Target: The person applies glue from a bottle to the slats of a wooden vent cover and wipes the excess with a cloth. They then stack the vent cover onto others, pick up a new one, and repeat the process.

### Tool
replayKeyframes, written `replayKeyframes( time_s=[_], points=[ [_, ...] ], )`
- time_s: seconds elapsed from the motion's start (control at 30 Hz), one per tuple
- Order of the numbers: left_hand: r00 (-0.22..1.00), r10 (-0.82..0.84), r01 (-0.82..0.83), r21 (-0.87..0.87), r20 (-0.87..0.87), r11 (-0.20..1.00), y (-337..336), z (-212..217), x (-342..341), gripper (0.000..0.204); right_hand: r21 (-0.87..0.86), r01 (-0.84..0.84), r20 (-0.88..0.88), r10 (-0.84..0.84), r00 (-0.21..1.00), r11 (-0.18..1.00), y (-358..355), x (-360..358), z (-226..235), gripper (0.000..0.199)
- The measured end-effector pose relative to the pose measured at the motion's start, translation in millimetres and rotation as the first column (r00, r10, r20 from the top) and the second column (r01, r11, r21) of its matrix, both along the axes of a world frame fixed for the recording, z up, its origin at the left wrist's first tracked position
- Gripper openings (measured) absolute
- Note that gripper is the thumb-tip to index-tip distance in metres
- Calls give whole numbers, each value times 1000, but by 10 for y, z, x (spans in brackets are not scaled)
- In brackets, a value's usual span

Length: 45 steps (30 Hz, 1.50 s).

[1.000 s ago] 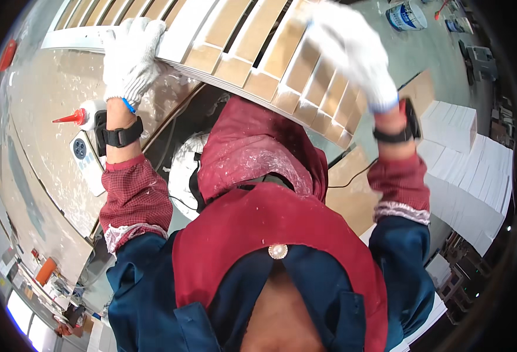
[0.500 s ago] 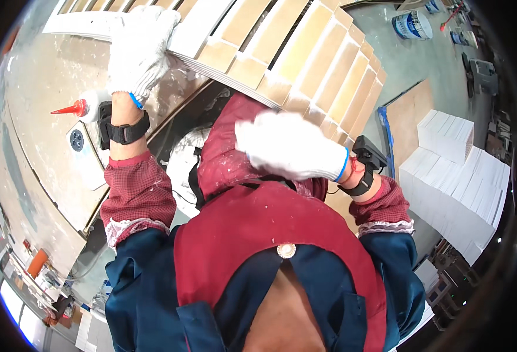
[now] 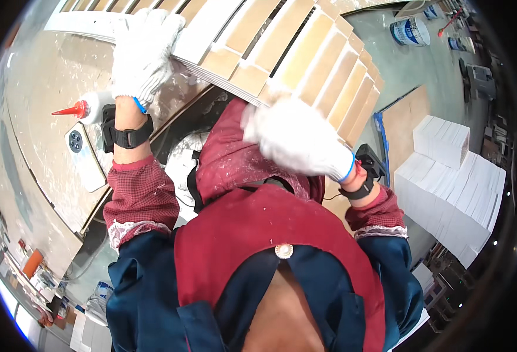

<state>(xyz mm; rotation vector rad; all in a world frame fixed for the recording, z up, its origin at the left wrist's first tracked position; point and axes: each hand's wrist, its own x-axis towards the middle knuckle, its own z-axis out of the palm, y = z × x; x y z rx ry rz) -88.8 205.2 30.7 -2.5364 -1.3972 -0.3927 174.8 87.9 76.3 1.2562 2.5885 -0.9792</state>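
Just below the L hand, by the wrist, there's a white squeeze bottle w/ red nozzle; smartphone, cam side up, below that. I see a tan panel w/ blue edge R of the R hand, stacked white strips farther R, blue/white bucket up-R.

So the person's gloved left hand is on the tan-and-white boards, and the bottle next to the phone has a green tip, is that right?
Not quite: the tip is red, not green, as the head view shows. The gloved left hand is on the tan-and-white boards, and the bottle is next to the phone.
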Motion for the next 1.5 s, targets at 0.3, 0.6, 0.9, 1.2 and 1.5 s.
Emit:
replayKeyframes(
  time_s=[0.3, 0.6, 0.9, 1.2, 1.5],
  points=[
    [999, -26, 29, 94, -33, 995, 53, -28, 19, 64, 737, 367, -281, -237, 930, 568, 1593, 789, -94, 22],
    [999, -45, 46, 75, -19, 996, 34, -27, -58, 66, 571, 65, -219, 75, 973, 818, 427, -165, -126, 20],
    [999, -6, 9, 73, -39, 997, -5, -4, -35, 66, 724, 243, -308, -12, 951, 646, 1100, 270, 205, 21],
    [988, -93, 79, 111, 124, 991, -2, -27, -13, 42, 777, 239, -351, 85, 932, 582, 1233, -120, -78, 22],
    [995, -40, 33, 85, 89, 996, 59, 45, 41, 39, 574, 43, -468, 284, 837, 818, 438, -452, 41, 22]
  ],
)
